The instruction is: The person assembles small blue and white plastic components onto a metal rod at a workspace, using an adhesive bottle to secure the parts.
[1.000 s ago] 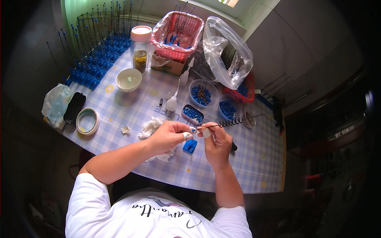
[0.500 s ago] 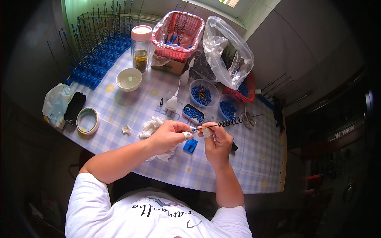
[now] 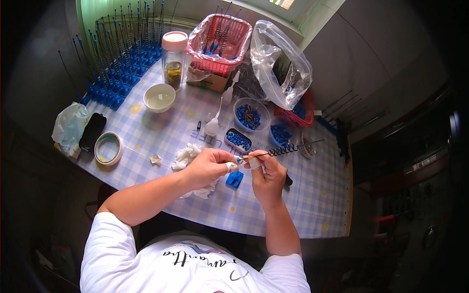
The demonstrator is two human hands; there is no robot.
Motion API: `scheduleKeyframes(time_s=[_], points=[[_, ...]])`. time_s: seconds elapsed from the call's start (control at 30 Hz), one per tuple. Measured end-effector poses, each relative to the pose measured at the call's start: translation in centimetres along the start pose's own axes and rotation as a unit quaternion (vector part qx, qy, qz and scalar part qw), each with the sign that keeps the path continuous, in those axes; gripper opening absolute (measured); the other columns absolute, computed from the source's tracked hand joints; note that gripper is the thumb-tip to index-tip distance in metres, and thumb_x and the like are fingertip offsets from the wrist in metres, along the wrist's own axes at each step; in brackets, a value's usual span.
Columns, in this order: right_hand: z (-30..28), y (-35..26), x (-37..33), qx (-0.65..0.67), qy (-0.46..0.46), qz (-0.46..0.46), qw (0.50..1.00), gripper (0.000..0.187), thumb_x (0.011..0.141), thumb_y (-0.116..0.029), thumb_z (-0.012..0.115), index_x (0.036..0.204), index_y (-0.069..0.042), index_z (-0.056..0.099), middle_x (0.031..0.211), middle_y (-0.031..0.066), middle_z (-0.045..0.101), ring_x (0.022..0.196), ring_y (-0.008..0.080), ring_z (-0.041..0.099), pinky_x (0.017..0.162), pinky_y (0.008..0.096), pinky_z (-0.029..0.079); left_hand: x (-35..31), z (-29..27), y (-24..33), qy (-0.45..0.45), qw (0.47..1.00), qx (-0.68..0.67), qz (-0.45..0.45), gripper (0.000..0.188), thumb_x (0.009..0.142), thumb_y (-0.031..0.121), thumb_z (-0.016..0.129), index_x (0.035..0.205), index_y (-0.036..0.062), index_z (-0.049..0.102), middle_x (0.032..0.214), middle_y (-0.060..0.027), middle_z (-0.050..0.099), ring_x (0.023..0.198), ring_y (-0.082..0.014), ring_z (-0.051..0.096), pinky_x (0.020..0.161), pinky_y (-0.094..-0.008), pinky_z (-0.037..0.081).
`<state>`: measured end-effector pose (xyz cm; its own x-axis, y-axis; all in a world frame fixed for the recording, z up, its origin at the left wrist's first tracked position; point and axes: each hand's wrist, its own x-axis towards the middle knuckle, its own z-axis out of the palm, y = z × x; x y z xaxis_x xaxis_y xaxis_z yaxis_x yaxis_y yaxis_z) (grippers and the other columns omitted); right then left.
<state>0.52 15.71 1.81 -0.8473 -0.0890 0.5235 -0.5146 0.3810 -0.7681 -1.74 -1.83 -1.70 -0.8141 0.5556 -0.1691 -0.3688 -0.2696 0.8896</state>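
My right hand [image 3: 268,178] pinches a thin black wire with a coiled spring section [image 3: 283,150], its far straight end pointing right. At the wire's near end is a small blue tip [image 3: 239,160], which the closed thumb and fingers of my left hand [image 3: 210,167] hold. White tape wraps fingertips on both hands. Just below the hands, a blue slotted block [image 3: 234,180] lies on the cloth. Behind them stands an oval tin [image 3: 227,146] of small blue pieces. Crumpled white tissue [image 3: 184,158] is beside and partly under my left hand.
Bowls of blue parts [image 3: 267,128] stand behind the tin, near squeeze bottles [image 3: 211,128]. Finished-looking spring wires stand in blue bases [image 3: 105,100] at far left. A white bowl [image 3: 159,98], jar [image 3: 174,49], tape roll [image 3: 108,149], red basket [image 3: 244,41] and plastic bag [image 3: 264,63] surround the workspace.
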Motion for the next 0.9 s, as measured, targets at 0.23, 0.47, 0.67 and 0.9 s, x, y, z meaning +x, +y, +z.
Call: scheduleKeyframes(time_s=[0.23,0.47,0.67,0.9], points=[[0.05,-0.03,0.02,0.003,0.002,0.000,1.000,0.011,0.082,0.004,0.060,0.092,0.000,0.060,0.083,0.0103,0.066,0.071,0.0171,0.067,0.064,0.0268,0.053,0.00,-0.03,-0.02,-0.002,1.000,-0.005,0.006,0.022,0.085,0.006,0.063,0.105,-0.0024,0.063,0.090,-0.0040,0.065,0.077,-0.0044,0.057,0.066,-0.0180,0.043],[-0.01,-0.21,0.10,-0.001,0.001,0.000,1.000,0.012,0.082,0.004,0.060,0.092,-0.001,0.060,0.082,0.0097,0.066,0.071,0.0170,0.067,0.064,0.0268,0.052,0.02,-0.10,0.03,-0.001,1.000,-0.001,0.003,0.023,0.085,0.008,0.064,0.105,-0.0024,0.063,0.088,-0.0035,0.065,0.075,-0.0037,0.056,0.064,-0.0178,0.042],[-0.13,-0.15,0.00,-0.007,-0.002,-0.004,1.000,0.012,0.081,0.004,0.060,0.092,0.000,0.060,0.083,0.0102,0.066,0.071,0.0169,0.067,0.064,0.0267,0.052,-0.06,0.04,0.07,0.006,1.000,-0.001,-0.001,0.024,0.084,0.010,0.067,0.105,-0.0022,0.063,0.087,-0.0030,0.065,0.073,-0.0029,0.055,0.060,-0.0174,0.041],[-0.11,-0.19,0.05,-0.005,-0.002,-0.003,1.000,0.012,0.081,0.004,0.060,0.092,0.000,0.060,0.082,0.0100,0.066,0.071,0.0167,0.067,0.064,0.0268,0.052,0.00,-0.05,-0.05,0.006,1.000,-0.004,0.004,0.025,0.084,0.013,0.068,0.103,-0.0022,0.063,0.085,-0.0020,0.065,0.072,-0.0025,0.054,0.059,-0.0173,0.040]])
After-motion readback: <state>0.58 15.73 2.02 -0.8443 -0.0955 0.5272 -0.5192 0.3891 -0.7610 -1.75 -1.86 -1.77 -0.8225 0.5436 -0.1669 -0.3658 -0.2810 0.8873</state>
